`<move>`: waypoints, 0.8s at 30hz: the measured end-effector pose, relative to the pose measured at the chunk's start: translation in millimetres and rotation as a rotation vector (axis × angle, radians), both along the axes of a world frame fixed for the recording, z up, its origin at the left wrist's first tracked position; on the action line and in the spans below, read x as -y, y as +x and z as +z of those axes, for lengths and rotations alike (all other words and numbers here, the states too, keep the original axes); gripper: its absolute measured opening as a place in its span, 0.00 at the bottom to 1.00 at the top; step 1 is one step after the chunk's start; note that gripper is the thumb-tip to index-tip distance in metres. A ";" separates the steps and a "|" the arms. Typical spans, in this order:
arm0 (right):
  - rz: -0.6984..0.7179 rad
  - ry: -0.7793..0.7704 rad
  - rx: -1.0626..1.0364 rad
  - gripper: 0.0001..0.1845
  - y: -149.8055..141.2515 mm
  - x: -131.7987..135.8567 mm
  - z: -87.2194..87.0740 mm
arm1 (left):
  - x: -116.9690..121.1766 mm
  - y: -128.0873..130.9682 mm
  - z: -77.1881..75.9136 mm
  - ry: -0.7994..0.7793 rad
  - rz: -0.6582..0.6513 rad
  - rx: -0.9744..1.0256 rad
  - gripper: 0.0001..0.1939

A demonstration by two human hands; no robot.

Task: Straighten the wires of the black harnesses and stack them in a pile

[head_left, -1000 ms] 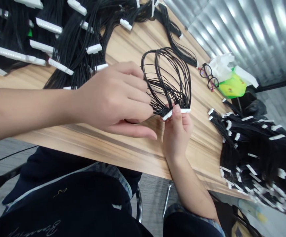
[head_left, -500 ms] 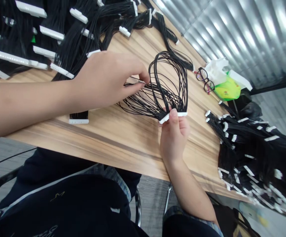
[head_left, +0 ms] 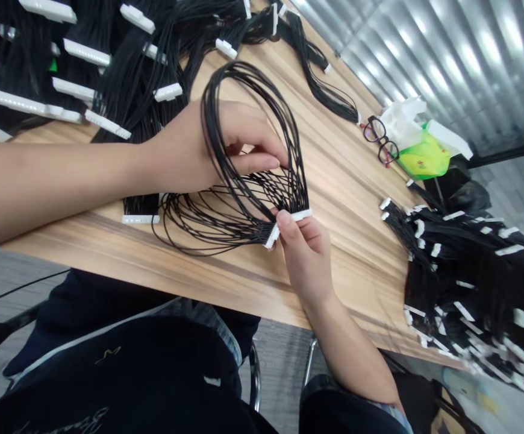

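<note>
My right hand [head_left: 305, 250] pinches two white connectors [head_left: 289, 222] at the ends of a looped black wire harness [head_left: 239, 150] above the wooden table [head_left: 334, 181]. The wires fan out in a big loop up and to the left. My left hand [head_left: 208, 147] reaches in from the left and sits inside that loop, thumb and fingers closed on some of the black wires. Another short harness with a white connector [head_left: 141, 219] lies flat on the table under my left wrist.
A large heap of black harnesses with white connectors [head_left: 85, 54] covers the table's far left. A second heap [head_left: 470, 271] lies at the right edge. Black-rimmed glasses [head_left: 382, 141] and a green and white packet [head_left: 424, 154] rest near the corrugated metal wall [head_left: 447, 54].
The loop of wires has swung left and up over my left hand, which now has its fingers through it. My right hand with the connectors has shifted slightly left and down.
</note>
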State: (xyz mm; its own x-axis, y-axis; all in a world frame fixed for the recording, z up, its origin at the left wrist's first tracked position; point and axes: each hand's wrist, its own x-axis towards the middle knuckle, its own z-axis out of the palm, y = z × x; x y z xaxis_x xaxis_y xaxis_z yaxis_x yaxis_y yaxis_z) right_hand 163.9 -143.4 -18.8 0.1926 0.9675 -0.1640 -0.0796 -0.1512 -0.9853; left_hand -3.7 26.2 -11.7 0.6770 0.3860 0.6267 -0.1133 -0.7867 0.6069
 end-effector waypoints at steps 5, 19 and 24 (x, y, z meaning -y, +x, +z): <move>0.018 0.030 0.057 0.18 -3.3 1.1 5.0 | 4.4 3.1 -5.9 0.005 0.004 0.025 0.07; -0.278 0.211 0.095 0.13 1.1 -1.6 0.0 | 16.1 -2.1 -2.8 -0.210 0.241 -0.184 0.23; -0.371 0.289 0.174 0.11 4.9 -7.9 -0.7 | 29.7 -1.9 4.0 -0.238 0.364 -0.307 0.25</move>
